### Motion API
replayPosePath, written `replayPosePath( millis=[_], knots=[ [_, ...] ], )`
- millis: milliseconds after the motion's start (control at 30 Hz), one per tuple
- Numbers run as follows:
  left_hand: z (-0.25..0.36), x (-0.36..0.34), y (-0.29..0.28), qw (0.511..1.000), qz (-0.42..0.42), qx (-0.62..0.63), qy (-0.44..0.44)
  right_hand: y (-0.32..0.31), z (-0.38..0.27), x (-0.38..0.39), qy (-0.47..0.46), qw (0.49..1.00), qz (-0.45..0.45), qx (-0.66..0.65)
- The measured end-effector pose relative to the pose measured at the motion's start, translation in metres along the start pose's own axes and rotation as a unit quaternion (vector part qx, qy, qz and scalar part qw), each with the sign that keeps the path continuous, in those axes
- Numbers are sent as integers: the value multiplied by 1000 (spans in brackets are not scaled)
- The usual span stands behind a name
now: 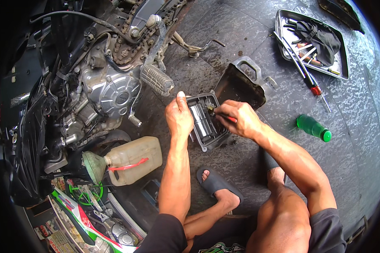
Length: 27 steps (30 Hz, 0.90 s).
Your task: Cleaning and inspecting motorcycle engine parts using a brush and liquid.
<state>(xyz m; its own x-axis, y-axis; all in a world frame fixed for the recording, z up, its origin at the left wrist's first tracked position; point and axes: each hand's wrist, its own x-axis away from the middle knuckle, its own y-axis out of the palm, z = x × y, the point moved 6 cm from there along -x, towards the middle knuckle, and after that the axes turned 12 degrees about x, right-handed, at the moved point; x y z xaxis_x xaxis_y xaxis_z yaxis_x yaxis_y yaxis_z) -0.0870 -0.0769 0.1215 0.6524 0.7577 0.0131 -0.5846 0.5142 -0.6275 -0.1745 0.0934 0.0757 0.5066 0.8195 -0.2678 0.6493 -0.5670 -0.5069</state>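
My left hand [179, 116] grips the left side of an open black air filter box [203, 148], its thumb up along the rim and its fingers mostly hidden. Inside the box lies a shiny silver cylindrical part [197, 120]. At the box's right side, my right hand [239, 118] is closed around a slim red-handled brush [231, 119]. Its pale yellowish tip reaches into the box beside the silver part. Just beyond both hands, a dirty dark bin with a handle [248, 69] stands open on the floor.
A partly dismantled motorcycle [118, 90] fills the left. Near it lie a translucent jerrycan [139, 158] and a green funnel [93, 166]. To the right are a green bottle [312, 126], a red-handled screwdriver [315, 89] and a metal tray [346, 63] holding tools and dark cloth.
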Motion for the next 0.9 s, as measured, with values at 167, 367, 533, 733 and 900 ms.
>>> replayPosePath(
  millis=[167, 367, 533, 733, 900],
  knots=[
    [10, 4, 2, 995, 37, -45, 81, -23, 19, -2, 146, 973, 177, 12],
    [6, 6, -2, 997, 46, -28, 53, -15, 52, -16, 117, 956, 3, 268],
    [1, 4, -5, 999, 27, 5, 19, -17, 54, -21, 180, 952, -57, 240],
    [2, 1, 6, 999, -33, -8, 3, -6, 22, -37, 251, 849, 3, -465],
    [9, 6, 0, 998, -5, 36, 45, -28, 41, -28, 325, 926, 74, -178]
  ],
)
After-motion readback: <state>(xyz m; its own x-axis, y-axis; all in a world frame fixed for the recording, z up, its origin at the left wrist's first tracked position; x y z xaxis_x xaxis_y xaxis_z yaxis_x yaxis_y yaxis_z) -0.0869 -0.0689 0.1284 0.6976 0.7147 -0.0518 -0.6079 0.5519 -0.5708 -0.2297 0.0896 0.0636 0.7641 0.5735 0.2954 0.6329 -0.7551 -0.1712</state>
